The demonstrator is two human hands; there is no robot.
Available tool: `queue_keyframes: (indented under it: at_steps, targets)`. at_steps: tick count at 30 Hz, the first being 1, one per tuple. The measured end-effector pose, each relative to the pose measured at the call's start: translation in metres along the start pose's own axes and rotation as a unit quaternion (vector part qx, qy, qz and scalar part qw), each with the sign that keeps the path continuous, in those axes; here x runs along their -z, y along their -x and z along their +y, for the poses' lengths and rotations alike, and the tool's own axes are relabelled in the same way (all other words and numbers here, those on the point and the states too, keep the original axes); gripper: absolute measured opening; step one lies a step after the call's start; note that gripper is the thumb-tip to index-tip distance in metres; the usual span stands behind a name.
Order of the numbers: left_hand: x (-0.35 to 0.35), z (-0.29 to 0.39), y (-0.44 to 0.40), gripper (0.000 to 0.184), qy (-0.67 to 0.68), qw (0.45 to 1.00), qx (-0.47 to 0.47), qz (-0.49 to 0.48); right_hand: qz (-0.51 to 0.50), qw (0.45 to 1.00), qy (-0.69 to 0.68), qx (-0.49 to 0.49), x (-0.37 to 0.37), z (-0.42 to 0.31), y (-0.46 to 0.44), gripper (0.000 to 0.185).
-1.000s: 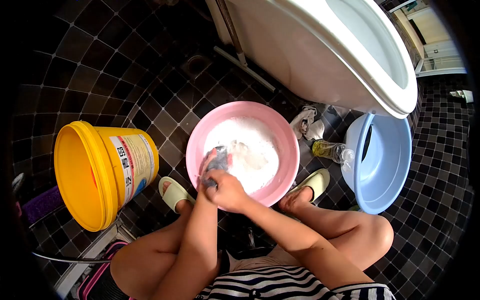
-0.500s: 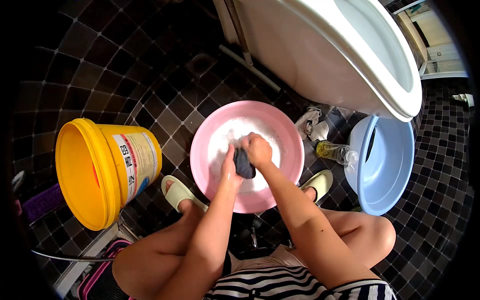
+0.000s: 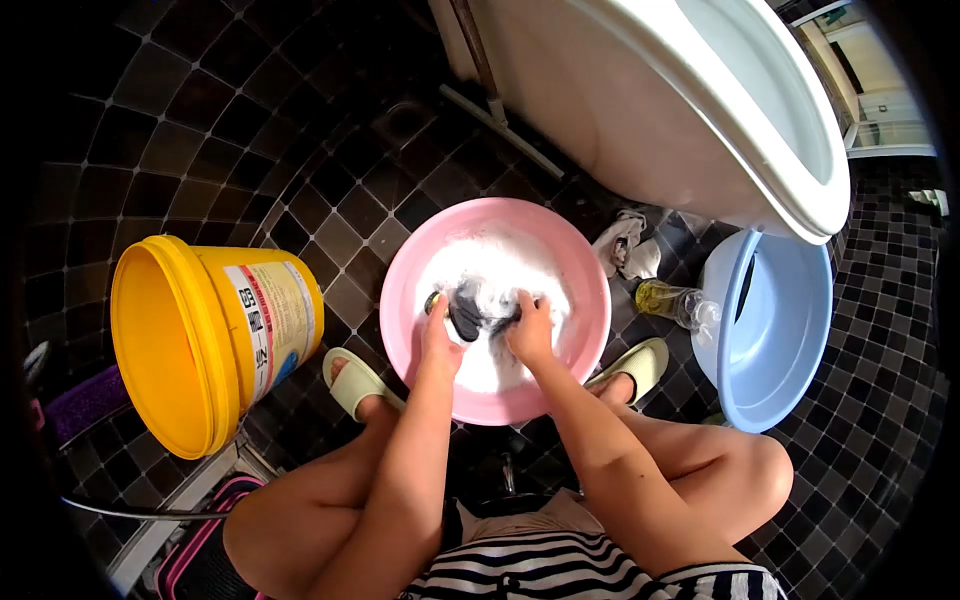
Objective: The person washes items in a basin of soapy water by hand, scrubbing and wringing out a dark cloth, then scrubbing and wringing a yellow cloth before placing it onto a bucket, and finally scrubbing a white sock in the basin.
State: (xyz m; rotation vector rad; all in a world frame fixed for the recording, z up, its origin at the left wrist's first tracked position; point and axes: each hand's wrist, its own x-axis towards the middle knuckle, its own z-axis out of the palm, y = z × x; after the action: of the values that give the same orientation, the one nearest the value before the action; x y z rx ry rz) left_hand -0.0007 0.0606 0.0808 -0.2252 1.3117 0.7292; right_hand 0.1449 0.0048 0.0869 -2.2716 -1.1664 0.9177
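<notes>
Left hand (image 3: 441, 328): pinches dark cloth (image 3: 466, 314)
Right hand (image 3: 529, 328): curls around dark cloth too
Pink basin (image 3: 399, 300): holds white suds (image 3: 490, 252)

The round tub (image 3: 401, 345) is pink, and the suds (image 3: 485, 255) in it are white. The wet cloth (image 3: 465, 315) is dark grey. The bucket (image 3: 165, 345) is yellow (bright like a lemon). The big basin (image 3: 775, 345) is blue. The shirt (image 3: 540, 565) has black and white stripes.
</notes>
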Motion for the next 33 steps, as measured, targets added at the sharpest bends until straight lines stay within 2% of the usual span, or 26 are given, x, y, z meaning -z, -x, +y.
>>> queue_keyframes:
  at_steps: [1, 3, 5, 7, 8, 9, 10, 12, 14, 15, 17, 19, 21, 22, 23, 25, 26, 29, 32, 33]
  targets:
    - [-0.004, 0.001, 0.007, 0.037, 0.000, 1.000, 0.001, -0.002, -0.032, 0.999, -0.014, -0.012, -0.001, -0.009, -0.009, 0.047]
    - [-0.011, 0.006, 0.018, 0.038, -0.030, 0.998, 0.034, -0.035, -0.115, 0.988, -0.085, 0.051, 0.007, -0.033, -0.012, 0.040]
    - [-0.007, 0.008, 0.009, 0.040, -0.015, 0.998, 0.010, -0.060, -0.123, 0.973, -0.170, 0.102, 0.015, -0.069, 0.002, 0.037]
    - [-0.003, 0.025, 0.016, 0.037, -0.031, 0.990, 0.042, -0.127, -0.178, 0.950, -0.189, 0.174, 0.030, -0.103, 0.021, 0.035]
    - [-0.005, 0.028, 0.023, 0.035, -0.003, 0.982, 0.025, -0.188, -0.190, 0.949, -0.155, 0.201, 0.037, -0.117, 0.032, 0.030]
    - [-0.019, 0.026, 0.044, 0.032, 0.065, 0.988, -0.006, -0.140, -0.201, 0.945, -0.120, 0.227, 0.043, -0.128, 0.043, 0.026]
    - [-0.011, 0.031, 0.039, 0.030, 0.056, 0.982, 0.026, -0.177, -0.177, 0.940, -0.090, 0.277, 0.044, -0.135, 0.053, 0.025]
    - [0.003, 0.032, 0.027, 0.028, 0.045, 0.974, 0.059, -0.213, -0.162, 0.940, -0.055, 0.296, 0.038, -0.140, 0.067, 0.024]
    - [0.010, 0.022, 0.017, 0.031, 0.022, 0.981, -0.028, -0.190, -0.109, 0.938, -0.010, 0.329, 0.027, -0.137, 0.070, 0.023]
    - [0.011, 0.019, 0.016, 0.032, 0.014, 0.982, -0.057, -0.182, -0.109, 0.938, -0.010, 0.329, 0.021, -0.130, 0.066, 0.023]
    - [0.000, 0.016, 0.021, 0.034, 0.031, 0.977, -0.063, -0.200, -0.065, 0.940, 0.027, 0.334, 0.012, -0.119, 0.055, 0.022]
    - [-0.013, 0.011, 0.026, 0.036, 0.048, 0.972, -0.066, -0.220, -0.068, 0.941, 0.032, 0.331, 0.015, -0.112, 0.045, 0.022]
    - [-0.019, 0.008, 0.029, 0.038, 0.066, 0.966, -0.072, -0.237, 0.001, 0.950, 0.035, 0.311, 0.013, -0.108, 0.031, 0.023]
    - [-0.014, 0.004, 0.020, 0.042, 0.070, 0.962, -0.062, -0.256, 0.009, 0.961, 0.040, 0.273, 0.012, -0.107, 0.024, 0.025]
    - [-0.012, 0.001, 0.014, 0.046, 0.074, 0.957, -0.052, -0.274, 0.009, 0.961, 0.038, 0.274, 0.012, -0.105, 0.016, 0.025]
    - [-0.017, -0.010, 0.012, 0.035, -0.039, 0.990, -0.080, -0.107, -0.018, 0.978, 0.061, 0.197, 0.011, -0.095, -0.003, 0.026]
    - [-0.023, -0.013, 0.019, 0.038, 0.090, 0.983, 0.044, -0.153, -0.009, 0.984, 0.047, 0.171, 0.012, -0.089, -0.011, 0.028]
    - [-0.038, -0.012, 0.035, 0.051, -0.008, 0.995, -0.006, -0.096, 0.023, 0.996, 0.005, 0.091, 0.012, -0.070, -0.032, 0.030]
    - [-0.034, -0.005, 0.012, 0.056, -0.010, 0.994, -0.058, -0.090, 0.035, 0.995, 0.043, 0.085, 0.016, -0.038, -0.043, 0.026]
    - [-0.042, 0.002, 0.022, 0.064, -0.037, 0.985, -0.150, -0.079, 0.030, 0.995, 0.046, 0.079, 0.023, -0.030, -0.042, 0.025]
